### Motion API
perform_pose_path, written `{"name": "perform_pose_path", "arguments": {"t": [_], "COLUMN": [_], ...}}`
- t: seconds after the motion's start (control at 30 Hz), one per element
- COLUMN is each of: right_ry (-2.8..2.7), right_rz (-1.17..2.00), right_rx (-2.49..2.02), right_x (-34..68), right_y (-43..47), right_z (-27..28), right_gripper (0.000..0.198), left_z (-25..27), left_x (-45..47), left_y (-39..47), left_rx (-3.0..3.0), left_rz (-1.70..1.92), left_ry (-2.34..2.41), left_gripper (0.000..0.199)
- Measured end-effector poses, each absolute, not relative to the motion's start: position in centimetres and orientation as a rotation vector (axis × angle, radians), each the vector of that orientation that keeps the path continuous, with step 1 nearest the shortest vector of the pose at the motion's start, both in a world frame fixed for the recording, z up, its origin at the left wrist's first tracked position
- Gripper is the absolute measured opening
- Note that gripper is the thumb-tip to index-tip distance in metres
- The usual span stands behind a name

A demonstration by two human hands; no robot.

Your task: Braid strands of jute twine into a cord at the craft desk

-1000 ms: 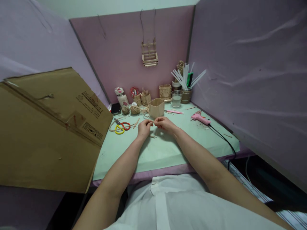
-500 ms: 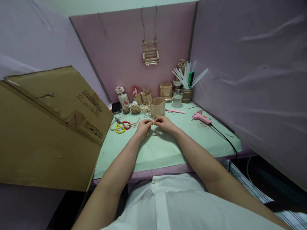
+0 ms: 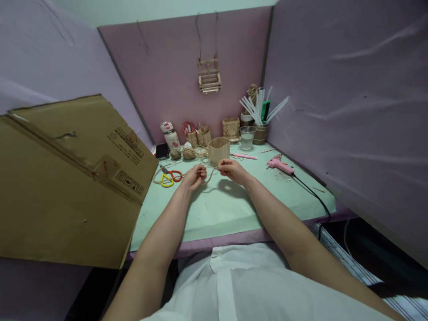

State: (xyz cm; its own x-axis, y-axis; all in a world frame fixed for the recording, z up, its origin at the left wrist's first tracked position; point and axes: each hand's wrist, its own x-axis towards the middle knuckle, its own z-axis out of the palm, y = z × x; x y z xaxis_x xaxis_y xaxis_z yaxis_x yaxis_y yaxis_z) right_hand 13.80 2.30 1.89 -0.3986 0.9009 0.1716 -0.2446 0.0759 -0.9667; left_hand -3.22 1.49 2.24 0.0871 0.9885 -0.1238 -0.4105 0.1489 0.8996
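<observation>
Your pale green tabletop (image 3: pixel 227 211) directly supports yellow-and-red scissors (image 3: pixel 170 173) at your left, two twine balls (image 3: pixel 189 153) behind them, a ribbed container (image 3: pixel 219 154) at centre and, at your right, a pink glue gun (image 3: pixel 281 166).

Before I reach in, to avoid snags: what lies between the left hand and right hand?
The head view shows a curved strand of twine between the left hand and the right hand, with pale green table covering around it.
</observation>
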Motion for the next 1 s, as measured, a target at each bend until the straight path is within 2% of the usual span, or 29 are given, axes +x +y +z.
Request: {"name": "perform_pose_path", "arguments": {"t": [0.1, 0.37, 0.63, 1.0], "right_ry": [-1.362, -1.363, -1.338, -1.270], "right_rz": [1.500, 1.510, 1.519, 1.535], "right_rx": [-0.735, -0.790, -0.889, -0.916], "right_x": [14.1, 14.0, 13.9, 13.7], "right_y": [2.3, 2.8, 2.6, 2.8], "right_z": [2.0, 1.2, 1.4, 1.3], "right_gripper": [0.020, 0.019, 0.020, 0.019], "left_z": [2.5, 1.4, 0.9, 0.9], "left_x": [-3.7, -1.9, -1.0, -1.2], "left_y": [1.5, 0.8, 0.5, 0.4], "left_rx": [0.865, 1.106, 1.103, 1.201], "left_rz": [1.210, 1.144, 1.315, 1.231], "left_ry": [0.909, 0.934, 1.036, 1.025], "left_gripper": [0.015, 0.030, 0.029, 0.033]}}
